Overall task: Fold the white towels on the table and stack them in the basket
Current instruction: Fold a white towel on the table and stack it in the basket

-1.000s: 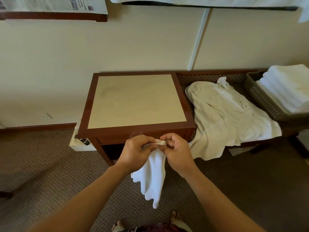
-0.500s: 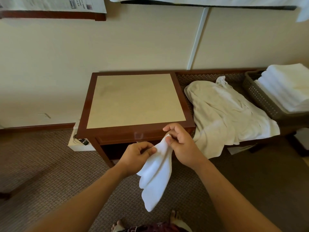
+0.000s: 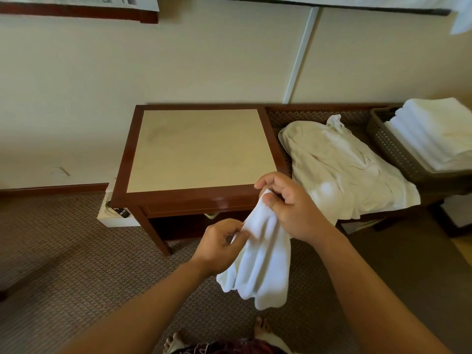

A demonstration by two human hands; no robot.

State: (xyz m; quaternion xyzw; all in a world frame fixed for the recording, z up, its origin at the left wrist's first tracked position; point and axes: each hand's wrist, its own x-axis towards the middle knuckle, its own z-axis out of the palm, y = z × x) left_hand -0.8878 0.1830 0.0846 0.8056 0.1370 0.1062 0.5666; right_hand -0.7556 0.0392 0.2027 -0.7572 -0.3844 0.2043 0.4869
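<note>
A small white towel (image 3: 260,261) hangs bunched in the air in front of the wooden table (image 3: 199,203). My right hand (image 3: 288,205) pinches its top corner near the table's front right edge. My left hand (image 3: 219,244) pinches the towel's left edge lower down. A larger cream towel (image 3: 339,169) lies crumpled on the low bench to the right. Further right stands a grey basket (image 3: 393,149) holding a stack of folded white towels (image 3: 434,131).
The table has a beige top and stands against a cream wall. A white box (image 3: 112,218) with a dark remote sits on the carpet by its left leg. My bare feet (image 3: 260,325) show at the bottom edge.
My hands have come apart along the towel: the right hand rose to the right with the corner, and the left hand slid down its edge. The towel hangs more spread out.
</note>
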